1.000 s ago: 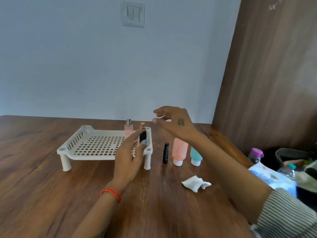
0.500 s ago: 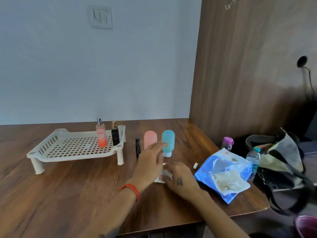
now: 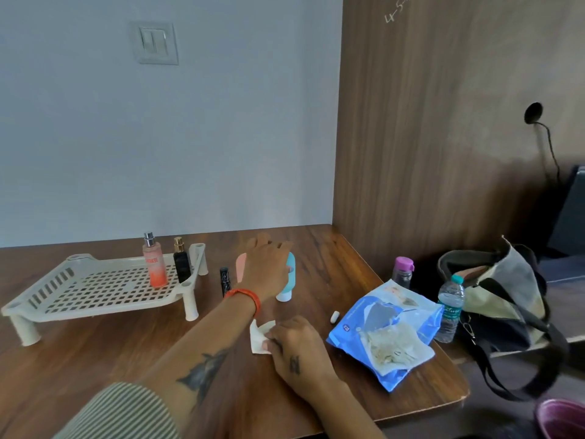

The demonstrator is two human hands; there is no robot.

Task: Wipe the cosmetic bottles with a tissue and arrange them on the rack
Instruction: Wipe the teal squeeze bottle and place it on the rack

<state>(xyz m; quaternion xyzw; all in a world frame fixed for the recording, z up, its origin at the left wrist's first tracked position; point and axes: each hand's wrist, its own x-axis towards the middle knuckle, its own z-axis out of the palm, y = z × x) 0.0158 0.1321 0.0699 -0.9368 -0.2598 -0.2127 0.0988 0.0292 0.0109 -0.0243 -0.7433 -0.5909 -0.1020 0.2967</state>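
Observation:
A white slotted rack point(image 3: 63, 308) stands on the wooden table at the left. On its right end stand a pink spray bottle point(image 3: 154, 264) and a black perfume bottle point(image 3: 181, 265). To the rack's right stand a thin black tube point(image 3: 225, 281), a pink squeeze bottle point(image 3: 240, 266) and a teal squeeze bottle point(image 3: 288, 285). My left hand point(image 3: 267, 269) reaches over the pink bottle and closes round the teal one. My right hand point(image 3: 296, 346) pinches a crumpled white tissue point(image 3: 259, 334) lying on the table.
A blue wipes packet point(image 3: 387, 332) lies at the table's right edge, with a small white cap point(image 3: 334, 317) beside it. A water bottle point(image 3: 449, 307), a purple-capped bottle point(image 3: 402, 270) and a bag point(image 3: 503, 299) sit beyond the edge. A wooden panel stands on the right.
My left hand has moved from the pink bottle's front onto the teal bottle. My right hand stays on the tissue. The view has shifted slightly.

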